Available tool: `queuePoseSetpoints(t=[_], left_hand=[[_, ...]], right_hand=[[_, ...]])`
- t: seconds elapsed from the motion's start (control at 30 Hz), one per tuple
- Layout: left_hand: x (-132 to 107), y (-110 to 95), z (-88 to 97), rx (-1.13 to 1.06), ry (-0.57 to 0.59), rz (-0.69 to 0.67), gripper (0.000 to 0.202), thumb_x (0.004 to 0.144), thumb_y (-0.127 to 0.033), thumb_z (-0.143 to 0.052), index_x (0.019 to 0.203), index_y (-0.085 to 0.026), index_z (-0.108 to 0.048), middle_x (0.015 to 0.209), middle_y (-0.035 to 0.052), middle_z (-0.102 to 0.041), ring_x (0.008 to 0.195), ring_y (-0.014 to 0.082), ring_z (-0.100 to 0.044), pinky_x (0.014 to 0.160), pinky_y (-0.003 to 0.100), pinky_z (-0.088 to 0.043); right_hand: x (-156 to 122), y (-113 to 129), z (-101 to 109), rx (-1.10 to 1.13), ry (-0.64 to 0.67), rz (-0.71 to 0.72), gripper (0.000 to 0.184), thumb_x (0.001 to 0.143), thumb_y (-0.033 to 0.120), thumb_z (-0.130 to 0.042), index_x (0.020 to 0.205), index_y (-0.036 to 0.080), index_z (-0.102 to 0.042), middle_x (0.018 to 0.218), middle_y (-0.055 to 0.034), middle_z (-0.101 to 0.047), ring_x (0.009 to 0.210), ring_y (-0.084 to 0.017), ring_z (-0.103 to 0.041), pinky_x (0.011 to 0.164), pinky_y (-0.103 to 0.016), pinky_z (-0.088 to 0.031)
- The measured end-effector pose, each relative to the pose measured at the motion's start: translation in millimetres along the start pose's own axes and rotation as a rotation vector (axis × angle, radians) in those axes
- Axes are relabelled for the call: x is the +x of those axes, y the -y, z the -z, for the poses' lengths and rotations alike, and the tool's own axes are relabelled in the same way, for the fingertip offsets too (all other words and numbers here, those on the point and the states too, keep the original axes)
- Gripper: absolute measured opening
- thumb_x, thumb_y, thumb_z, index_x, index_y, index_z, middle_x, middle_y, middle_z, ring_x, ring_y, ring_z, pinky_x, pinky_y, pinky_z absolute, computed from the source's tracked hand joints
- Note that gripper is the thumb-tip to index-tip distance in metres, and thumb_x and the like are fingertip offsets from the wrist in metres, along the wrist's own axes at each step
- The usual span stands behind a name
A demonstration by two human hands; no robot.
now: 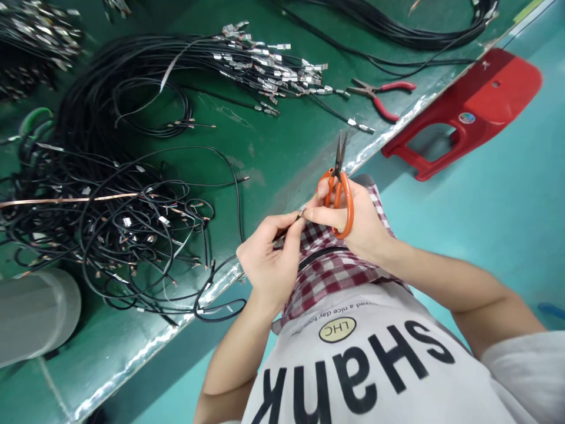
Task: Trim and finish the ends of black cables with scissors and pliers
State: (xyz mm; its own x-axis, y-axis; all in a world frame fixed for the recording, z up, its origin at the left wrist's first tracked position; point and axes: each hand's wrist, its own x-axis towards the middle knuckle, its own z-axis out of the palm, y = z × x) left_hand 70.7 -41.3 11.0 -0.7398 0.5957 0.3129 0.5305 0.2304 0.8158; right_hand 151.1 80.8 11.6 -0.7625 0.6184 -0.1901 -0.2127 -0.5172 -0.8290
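My left hand (274, 254) pinches a black cable near its end, just over the table's front edge. In my right hand (359, 221) is a pair of orange-handled scissors (344, 206), with a thumb and finger through the loops and the blades pointing away from me. The right thumb and fingertip meet the left fingertips at the cable's end, whose detail is too small to make out. To the left, a tangle of black cables (110, 218) with bare coloured wire ends lies on the table.
A bundle of black cables with metal connectors (273, 68) lies across the green table (229, 129). Red-handled pliers (382, 94) rest near the edge. A red plastic stool (477, 106) stands beside the table. At lower left is a whitish tub (35, 312).
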Motion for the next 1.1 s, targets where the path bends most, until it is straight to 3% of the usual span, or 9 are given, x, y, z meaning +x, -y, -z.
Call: queuePoseSetpoints(t=[0.1,0.23,0.43,0.83,0.97,1.1], left_hand=[[2,-2,3.6,-0.186,0.074,0.18,0.014,0.083,-0.027,-0.073,0.09,-0.015,-0.074,0.084,0.0017,-0.073,0.066,0.007,-0.067,0.063,0.017,-0.055],[6,-4,8.4,-0.328,0.159,0.29,0.013,0.083,-0.026,-0.074,0.09,-0.015,-0.072,0.074,0.0005,-0.07,0.057,0.0062,-0.063,0.053,0.015,-0.051],[11,-4,11.6,-0.461,0.262,0.372,0.015,0.084,-0.026,-0.073,0.087,-0.013,-0.068,0.07,0.0022,-0.07,0.05,0.0054,-0.058,0.051,0.016,-0.048],[14,2,15.9,-0.661,0.441,0.468,0.02,0.094,-0.031,-0.061,0.091,-0.013,-0.068,0.069,0.0034,-0.067,0.047,0.0056,-0.055,0.049,0.017,-0.042],[16,4,20.3,-0.764,0.507,0.518,0.019,0.095,-0.03,-0.058,0.089,-0.014,-0.067,0.063,0.0021,-0.063,0.046,0.0052,-0.052,0.046,0.015,-0.04],[19,4,24.8,-0.809,0.499,0.561,0.019,0.095,-0.03,-0.058,0.089,-0.015,-0.067,0.061,0.0011,-0.061,0.043,0.0044,-0.048,0.043,0.015,-0.037]], right_hand=[[1,1,1,0.022,0.03,-0.048,0.034,0.067,0.016,-0.082,0.084,0.019,-0.053,0.074,0.0047,-0.065,0.069,-0.01,-0.063,0.07,-0.026,-0.053],[5,1,4,0.026,0.053,-0.094,0.033,0.066,0.015,-0.081,0.084,0.019,-0.054,0.073,0.0049,-0.064,0.07,-0.011,-0.063,0.069,-0.025,-0.052],[9,1,9,0.012,0.091,-0.093,0.03,0.068,0.011,-0.078,0.086,0.018,-0.054,0.071,0.0051,-0.065,0.071,-0.011,-0.065,0.071,-0.025,-0.052],[11,5,7,-0.036,0.136,-0.073,0.034,0.065,0.018,-0.082,0.084,0.019,-0.053,0.072,0.0042,-0.067,0.066,-0.01,-0.063,0.068,-0.026,-0.052],[14,2,7,-0.085,0.102,-0.051,0.037,0.063,0.02,-0.084,0.083,0.019,-0.053,0.072,0.0047,-0.066,0.066,-0.01,-0.062,0.068,-0.025,-0.052],[15,-2,8,-0.11,0.048,-0.026,0.035,0.063,0.017,-0.084,0.082,0.019,-0.055,0.072,0.0051,-0.064,0.068,-0.01,-0.061,0.072,-0.025,-0.051]])
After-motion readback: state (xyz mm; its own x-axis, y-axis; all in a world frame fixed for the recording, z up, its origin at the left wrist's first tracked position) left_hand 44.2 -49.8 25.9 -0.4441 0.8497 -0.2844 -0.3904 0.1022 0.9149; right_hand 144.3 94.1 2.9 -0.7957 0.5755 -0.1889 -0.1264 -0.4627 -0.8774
